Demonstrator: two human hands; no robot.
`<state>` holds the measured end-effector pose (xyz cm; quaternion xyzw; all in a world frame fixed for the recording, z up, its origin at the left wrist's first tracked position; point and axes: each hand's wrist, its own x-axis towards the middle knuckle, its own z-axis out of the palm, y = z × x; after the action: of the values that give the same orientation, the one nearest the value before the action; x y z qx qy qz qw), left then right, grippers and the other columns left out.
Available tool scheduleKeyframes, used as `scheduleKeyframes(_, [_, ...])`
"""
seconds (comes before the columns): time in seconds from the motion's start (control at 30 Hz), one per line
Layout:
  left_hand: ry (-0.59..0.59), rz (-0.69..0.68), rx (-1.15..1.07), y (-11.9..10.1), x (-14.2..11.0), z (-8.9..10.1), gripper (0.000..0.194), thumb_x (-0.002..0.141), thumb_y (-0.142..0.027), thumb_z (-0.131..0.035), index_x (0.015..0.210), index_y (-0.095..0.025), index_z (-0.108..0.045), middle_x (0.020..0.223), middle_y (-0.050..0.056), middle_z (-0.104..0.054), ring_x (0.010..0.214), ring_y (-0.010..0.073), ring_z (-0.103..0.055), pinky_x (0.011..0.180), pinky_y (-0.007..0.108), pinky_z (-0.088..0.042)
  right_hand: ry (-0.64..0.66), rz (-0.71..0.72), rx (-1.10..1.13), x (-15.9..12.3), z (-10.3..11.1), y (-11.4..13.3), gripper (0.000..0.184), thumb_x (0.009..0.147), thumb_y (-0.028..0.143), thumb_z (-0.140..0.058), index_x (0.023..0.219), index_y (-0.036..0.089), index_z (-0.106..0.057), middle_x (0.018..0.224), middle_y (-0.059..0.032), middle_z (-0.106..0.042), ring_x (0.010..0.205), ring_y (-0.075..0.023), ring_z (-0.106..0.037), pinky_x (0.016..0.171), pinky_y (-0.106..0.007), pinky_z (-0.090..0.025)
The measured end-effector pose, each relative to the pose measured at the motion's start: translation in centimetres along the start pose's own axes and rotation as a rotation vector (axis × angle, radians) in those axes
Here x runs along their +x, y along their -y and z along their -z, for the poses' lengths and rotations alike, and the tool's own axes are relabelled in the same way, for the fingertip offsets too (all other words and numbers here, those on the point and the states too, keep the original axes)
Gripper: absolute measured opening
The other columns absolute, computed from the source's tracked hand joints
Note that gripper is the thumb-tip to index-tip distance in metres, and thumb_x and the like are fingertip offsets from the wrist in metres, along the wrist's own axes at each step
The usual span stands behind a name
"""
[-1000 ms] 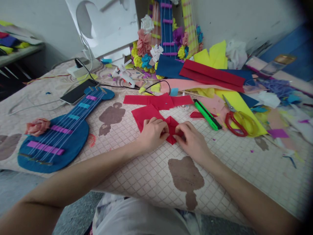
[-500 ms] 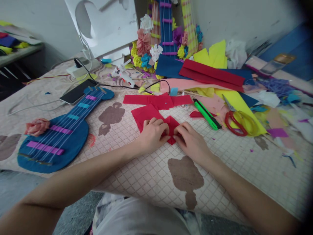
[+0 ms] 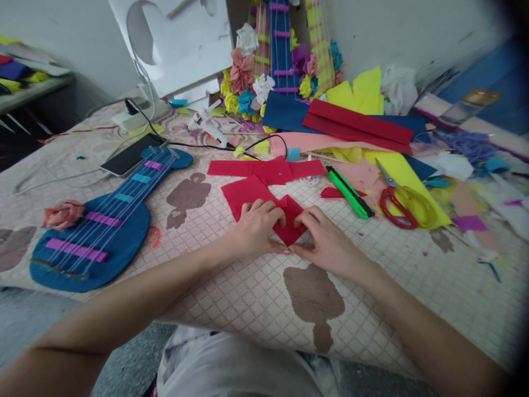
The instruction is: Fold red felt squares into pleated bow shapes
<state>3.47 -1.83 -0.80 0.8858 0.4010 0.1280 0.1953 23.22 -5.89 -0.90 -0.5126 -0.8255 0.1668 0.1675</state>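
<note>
A small folded piece of red paper (image 3: 291,223) lies on the tablecloth in front of me, its lower corner pointing toward me. My left hand (image 3: 259,227) presses on its left side with curled fingers. At the right edge, my right hand (image 3: 324,234) has its index finger bent onto the sheet. Both thumbs nearly meet at the lower corner. Another red sheet (image 3: 243,194) rests partly beneath my left hand. Beyond it lie red strips (image 3: 273,170). To the right of my hands is a green box cutter (image 3: 350,193).
Red-and-yellow-handled scissors (image 3: 403,209) rest on yellow paper at the right. A blue paper guitar (image 3: 103,231) with a pink flower lies left, near a phone (image 3: 130,155). Behind are a hot glue gun (image 3: 210,128), coloured scraps and flower-decorated paper guitars (image 3: 281,55).
The small red paper now lies flatter, with more of its face showing between my hands. My thumbs have moved down to its lower corner; my left fingers stay in place.
</note>
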Motion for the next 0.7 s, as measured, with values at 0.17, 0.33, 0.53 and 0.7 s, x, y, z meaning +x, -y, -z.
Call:
scheduleKeyframes(0.17, [-0.004,0.026,-0.101,0.1,0.1,0.3,0.030,0.074,-0.041,-0.070,0.093,-0.022,-0.057,0.096,0.002,-0.062,0.095,0.0228,-0.051,0.079,0.036,-0.031,-0.014,0.011,0.090,0.0,0.1,-0.3,0.020,0.081,0.026,-0.059,0.098,0.022,-0.049,0.100,-0.0059,-0.051,0.087,-0.0192,-0.056,0.073,-0.034,-0.050])
scheduleKeyframes(0.33, [-0.060,0.068,-0.108,-0.1,0.4,0.0,0.005,0.083,-0.021,-0.058,0.087,-0.021,-0.060,0.090,0.000,-0.064,0.091,0.0200,-0.053,0.079,0.036,-0.032,-0.108,-0.022,0.063,0.3,-0.7,-0.6,0.009,0.086,0.018,-0.048,0.094,0.022,-0.047,0.094,-0.0051,-0.053,0.086,-0.0191,-0.057,0.073,-0.033,-0.048])
scheduleKeyframes(0.53, [-0.099,0.062,-0.077,-0.2,0.7,-0.3,0.004,0.081,-0.020,-0.058,0.077,-0.018,-0.059,0.081,-0.001,-0.063,0.085,0.0190,-0.052,0.075,0.034,-0.030,-0.128,-0.059,-0.033,0.6,-1.1,-0.3,0.006,0.086,0.017,-0.047,0.083,0.022,-0.047,0.088,-0.0038,-0.054,0.078,-0.0179,-0.056,0.064,-0.030,-0.044])
scheduleKeyframes(0.7, [-0.116,0.059,-0.065,-0.2,0.7,-0.6,0.006,0.081,-0.019,-0.057,0.075,-0.018,-0.058,0.079,-0.001,-0.063,0.084,0.0183,-0.051,0.073,0.033,-0.029,-0.135,-0.063,-0.041,0.6,-1.1,-0.3,0.006,0.086,0.017,-0.048,0.082,0.021,-0.047,0.087,-0.0033,-0.054,0.076,-0.0172,-0.055,0.062,-0.029,-0.042])
